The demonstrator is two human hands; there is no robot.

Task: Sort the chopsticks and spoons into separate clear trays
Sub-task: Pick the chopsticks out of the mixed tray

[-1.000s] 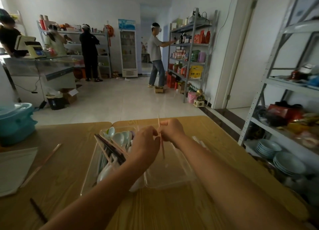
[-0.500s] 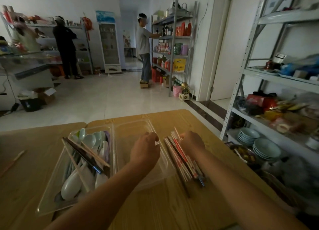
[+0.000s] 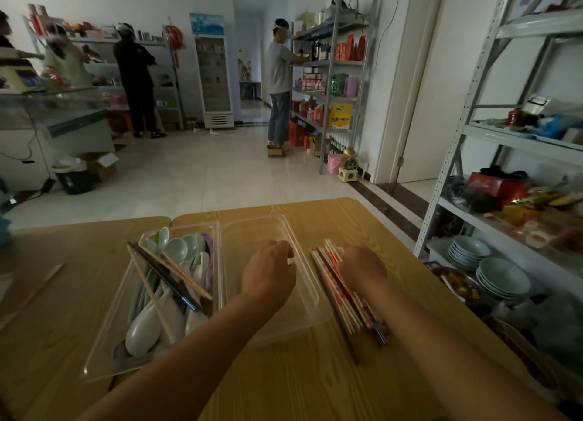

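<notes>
Two clear trays sit side by side on the wooden table (image 3: 284, 376). The left tray (image 3: 107, 326) holds several white and pale green spoons (image 3: 145, 329) with a few chopsticks (image 3: 164, 278) lying across them. The right tray (image 3: 249, 240) has nothing in it. My left hand (image 3: 268, 275) hovers over this tray, fingers curled close to its right rim; no object shows in it. A pile of chopsticks (image 3: 344, 300) lies on the table right of the trays. My right hand (image 3: 362, 266) rests on the pile's far end, fingers curled down over it.
One loose chopstick (image 3: 34, 291) lies on the table at the far left. A metal shelf rack (image 3: 441, 199) stands close on the right, with stacked plates (image 3: 501, 278) low on it. Three people stand at shelves across the room.
A second ago both hands held one chopstick above the trays. My right hand has since gone right and down onto the chopstick pile, and the view has turned right. My left hand stays over the right tray.
</notes>
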